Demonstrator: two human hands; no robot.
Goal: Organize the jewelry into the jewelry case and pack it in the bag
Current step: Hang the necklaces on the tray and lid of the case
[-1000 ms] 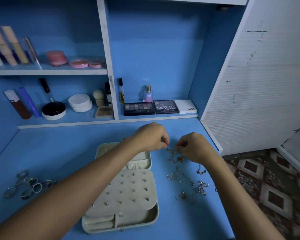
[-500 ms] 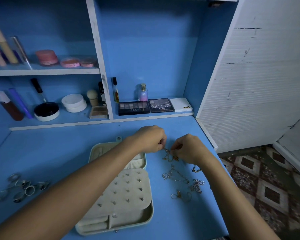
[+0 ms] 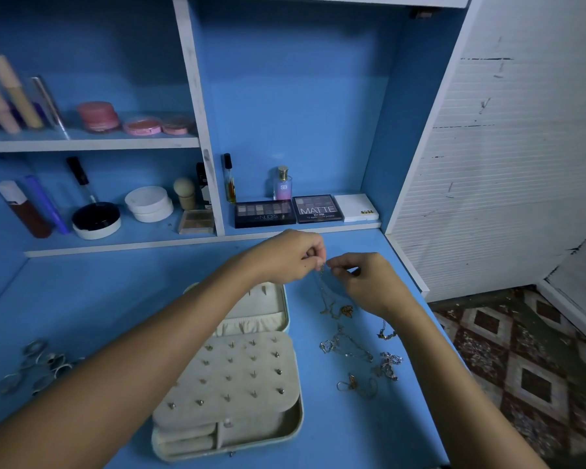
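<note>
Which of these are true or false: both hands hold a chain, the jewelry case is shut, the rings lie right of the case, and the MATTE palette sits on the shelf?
1. Both the left hand and right hand pinch a thin necklace. True.
2. The jewelry case is shut. False: it lies open.
3. The rings lie right of the case. False: they lie to its left.
4. The MATTE palette sits on the shelf. True.

Item count: one open jewelry case (image 3: 286,434); one earring panel (image 3: 230,377) carrying roughly twenty studs; one cluster of rings (image 3: 34,365), exact number indeterminable; several tangled necklaces (image 3: 349,346); three eyeshadow palettes (image 3: 317,208); three pink compacts (image 3: 142,125); one perfume bottle (image 3: 282,185); two hands.
</note>
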